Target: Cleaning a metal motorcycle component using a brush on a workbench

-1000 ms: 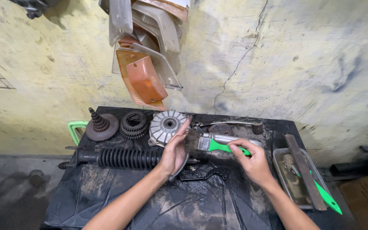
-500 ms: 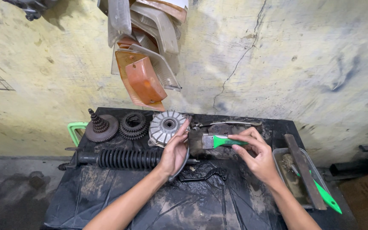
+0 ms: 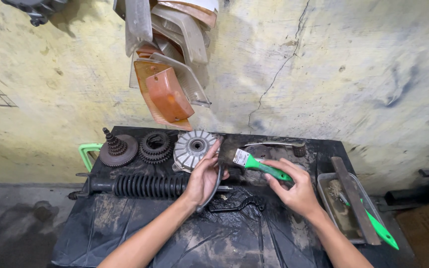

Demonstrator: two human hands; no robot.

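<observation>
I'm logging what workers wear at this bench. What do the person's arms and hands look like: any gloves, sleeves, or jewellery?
Both the left hand and the right hand are bare, with no gloves. The forearms are uncovered as far as the frame shows; no sleeves, watch, rings or bracelets are visible. Any grime on the hands is too faint to judge.

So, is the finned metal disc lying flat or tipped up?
Tipped up: the left hand holds the finned metal disc on edge, with its round face turned toward the camera.

No packages, signs or screens here

Closest thing to a label is the small white sticker on the green-handled paintbrush, just above the black-covered bench.
</observation>
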